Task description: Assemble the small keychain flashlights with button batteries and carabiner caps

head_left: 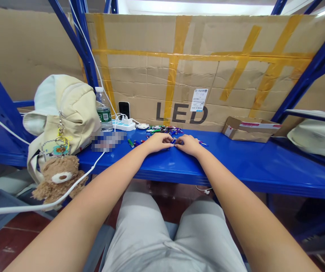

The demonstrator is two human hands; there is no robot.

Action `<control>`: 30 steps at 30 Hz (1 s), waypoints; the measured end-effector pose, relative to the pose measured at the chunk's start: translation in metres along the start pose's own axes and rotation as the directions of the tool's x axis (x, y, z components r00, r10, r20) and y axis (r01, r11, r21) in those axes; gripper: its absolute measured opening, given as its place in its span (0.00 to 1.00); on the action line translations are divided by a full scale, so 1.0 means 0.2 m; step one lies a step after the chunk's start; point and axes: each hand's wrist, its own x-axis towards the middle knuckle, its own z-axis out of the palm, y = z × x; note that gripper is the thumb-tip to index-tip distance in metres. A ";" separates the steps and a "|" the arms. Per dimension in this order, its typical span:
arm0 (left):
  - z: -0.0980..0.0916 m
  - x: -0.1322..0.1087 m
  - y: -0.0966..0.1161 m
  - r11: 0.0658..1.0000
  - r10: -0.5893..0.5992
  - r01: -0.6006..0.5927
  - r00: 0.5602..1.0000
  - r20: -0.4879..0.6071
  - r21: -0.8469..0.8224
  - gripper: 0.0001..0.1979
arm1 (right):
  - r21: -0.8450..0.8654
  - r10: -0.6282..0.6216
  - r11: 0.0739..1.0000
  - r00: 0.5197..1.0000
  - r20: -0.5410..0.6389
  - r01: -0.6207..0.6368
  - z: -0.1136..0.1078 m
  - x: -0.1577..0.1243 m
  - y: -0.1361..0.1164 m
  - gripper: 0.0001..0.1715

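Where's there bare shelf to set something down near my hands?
Bare blue shelf runs right of your right hand, in front of the cardboard box. A narrower strip lies in front of both hands. It's crowded behind your left hand, where small coloured items meet the power strip.

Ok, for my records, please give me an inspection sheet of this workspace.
surface: blue steel shelf, things spread along its back.
job's things: small coloured tube-shaped pieces, heaped and loose near the hands.
grippers: left hand and right hand rest on the shelf, fingers meeting; any grip is hidden.
clutter: cream backpack, water bottle, plush bear, flattened cardboard box.
cables: white cable over the shelf edge; power strip with plugs.
surroundings: taped cardboard backing printed LED, blue rack uprights.
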 end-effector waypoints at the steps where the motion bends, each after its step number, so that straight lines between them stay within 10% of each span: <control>1: 0.00 0.00 0.00 1.000 -0.001 0.001 1.000 0.001 -0.006 0.13 | -0.001 -0.012 1.000 1.000 -0.007 0.012 0.00 0.00 0.00 0.15; 10: 0.00 0.00 0.02 1.000 0.002 -0.002 1.000 -0.002 0.001 0.12 | -0.017 -0.121 0.993 0.992 -0.035 0.121 0.02 0.02 0.02 0.08; 17: 0.00 0.00 0.01 1.000 0.017 -0.017 1.000 0.010 0.003 0.12 | 0.293 -0.181 0.905 0.903 -0.389 0.308 -0.01 0.00 -0.01 0.07; 30: -0.01 -0.01 0.02 1.000 0.024 -0.024 1.000 0.013 -0.009 0.12 | 0.357 -0.196 0.863 0.888 -0.416 0.358 -0.01 -0.03 -0.02 0.08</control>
